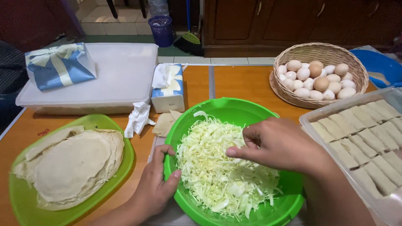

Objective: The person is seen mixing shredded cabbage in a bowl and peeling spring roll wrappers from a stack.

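A bright green plastic bowl (228,108) sits in front of me, filled with shredded pale cabbage (217,171). My left hand (157,184) grips the bowl's left rim, thumb inside the edge. Over the middle of the bowl, my right hand (280,144) has its fingers pinched on a small tuft of the shredded cabbage. At the left, a green oval plate (25,205) carries a stack of thin round wrappers (73,165).
A clear tray of rolled spring rolls (368,138) lies at the right, and a wicker basket of eggs (318,75) behind it. Farther back are a tissue box (169,90), a crumpled tissue (138,118), a lidded clear container (121,77) and a blue wrapped packet (58,65).
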